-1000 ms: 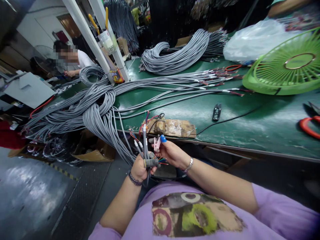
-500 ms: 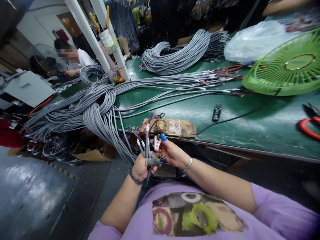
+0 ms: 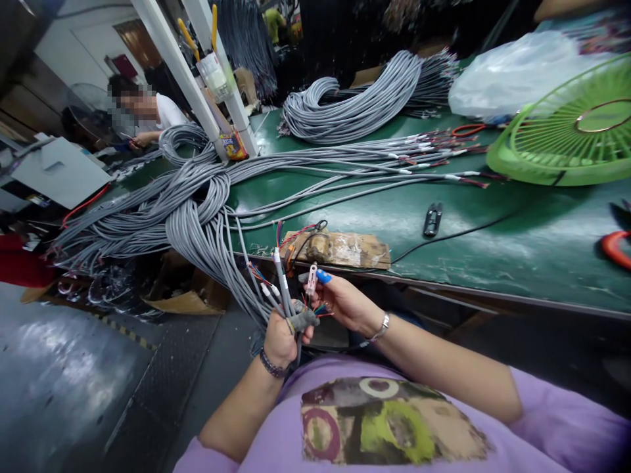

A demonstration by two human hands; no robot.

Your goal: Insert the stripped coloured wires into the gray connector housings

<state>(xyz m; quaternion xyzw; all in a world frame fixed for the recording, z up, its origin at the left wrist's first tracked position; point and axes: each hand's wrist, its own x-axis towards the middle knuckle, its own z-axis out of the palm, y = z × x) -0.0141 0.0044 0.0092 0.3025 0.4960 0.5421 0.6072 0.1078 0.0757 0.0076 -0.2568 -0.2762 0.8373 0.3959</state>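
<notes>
My left hand [image 3: 283,338] is closed around several grey cables [image 3: 283,282], which stand up from the fist with white collars and coloured wires at their ends. A grey cover wraps its thumb. Loose thin coloured wires [image 3: 323,310] fan out beside that thumb, close to my right hand [image 3: 348,305]. The right hand is closed on small pale pink snips [image 3: 311,280], which point upward; a blue cover sits on one of its fingertips. Just beyond both hands, a worn wooden block [image 3: 352,249] lies at the bench edge.
Grey cable bundles [image 3: 197,190] spread across the green bench [image 3: 493,263] and hang over its left edge. Black snips [image 3: 432,220], a green fan [image 3: 566,128], orange-handled scissors [image 3: 614,249] and a plastic bag [image 3: 513,75] lie to the right. Another person [image 3: 148,115] sits at the back left.
The upright cables in my left hand have tilted left. The pink snips have turned more upright in my right hand. The whole view has shifted slightly.
</notes>
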